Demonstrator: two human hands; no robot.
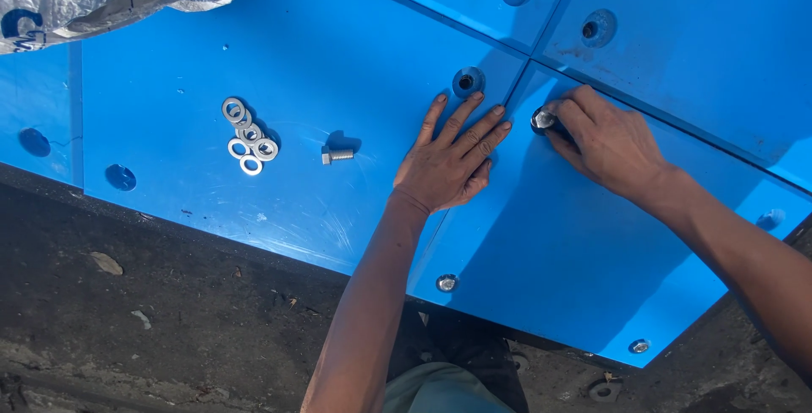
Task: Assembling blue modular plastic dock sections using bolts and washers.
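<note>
Right hand fingertips pinched on a bolt head, seemingly seated; left hand flat, empty.

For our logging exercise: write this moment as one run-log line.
left hand: flat on blue panel | right hand: fingers on bolt in hole | loose: washers, spare bolt
</note>
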